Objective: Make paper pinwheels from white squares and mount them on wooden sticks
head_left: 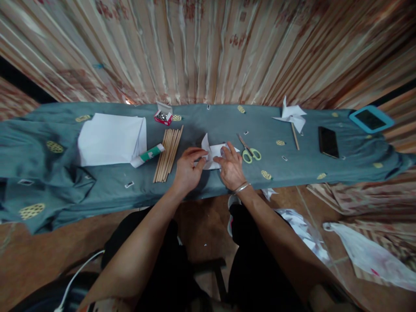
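Observation:
A white paper pinwheel (216,151), partly folded with one blade standing up, lies on the cloth-covered table between my hands. My left hand (190,168) pinches its left side with thumb and fingers. From the right, my right hand (232,167) grips the paper, its fingers bent over the right side; the fingertips partly hide the folds. Just right of that hand lie scissors (249,151) with green handles. To the left of my left hand is a row of several wooden sticks (168,154).
Left on the table (208,117) are white paper sheets (110,139), a green-and-white tube (147,155) and an open red box (163,116) of small metal pieces. On the right are a pinwheel on a stick (292,116), a phone (328,142) and a blue-framed tablet (371,119).

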### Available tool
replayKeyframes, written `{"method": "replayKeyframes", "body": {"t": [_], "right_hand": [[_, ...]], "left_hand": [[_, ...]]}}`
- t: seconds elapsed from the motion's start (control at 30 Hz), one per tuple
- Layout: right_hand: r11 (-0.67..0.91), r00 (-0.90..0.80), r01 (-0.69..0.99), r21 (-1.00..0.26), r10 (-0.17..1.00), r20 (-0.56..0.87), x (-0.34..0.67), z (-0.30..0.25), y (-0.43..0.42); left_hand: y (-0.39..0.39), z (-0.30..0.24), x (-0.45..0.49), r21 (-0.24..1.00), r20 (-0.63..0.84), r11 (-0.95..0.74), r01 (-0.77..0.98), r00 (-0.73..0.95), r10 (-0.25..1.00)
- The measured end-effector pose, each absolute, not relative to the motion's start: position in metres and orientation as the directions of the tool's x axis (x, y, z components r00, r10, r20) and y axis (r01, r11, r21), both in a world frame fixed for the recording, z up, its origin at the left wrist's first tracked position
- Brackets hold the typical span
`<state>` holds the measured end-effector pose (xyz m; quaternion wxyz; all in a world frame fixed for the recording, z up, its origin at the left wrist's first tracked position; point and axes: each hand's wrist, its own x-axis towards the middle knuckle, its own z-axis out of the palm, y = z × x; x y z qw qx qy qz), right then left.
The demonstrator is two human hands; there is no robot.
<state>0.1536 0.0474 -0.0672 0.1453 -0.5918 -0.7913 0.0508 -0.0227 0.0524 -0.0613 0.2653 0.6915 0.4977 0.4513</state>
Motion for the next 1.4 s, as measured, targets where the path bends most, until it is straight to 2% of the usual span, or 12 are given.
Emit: {"method": "replayKeyframes", "body": {"t": [0.4,0.77,1.4], "right_hand": [[0.286,-0.228,0.904,-0.319,0.952,0.206,0.157,-0.070,0.037],[0.336,-0.204,0.858,-0.389,0.917,0.342,0.163,-0.069,0.042],[0.286,-0.108,0.811,-0.511,0.931,0.349,0.173,-0.067,0.051]], "left_hand": [[0.061,-0.068,-0.021,0.825,0.338,-0.342,0.450,0.092,0.937],[0.062,-0.065,-0.026,0.797,0.346,-0.359,0.485,0.119,0.931],[0.063,-0.066,-0.029,0.790,0.326,-0.342,0.509,0.124,0.937]]}}
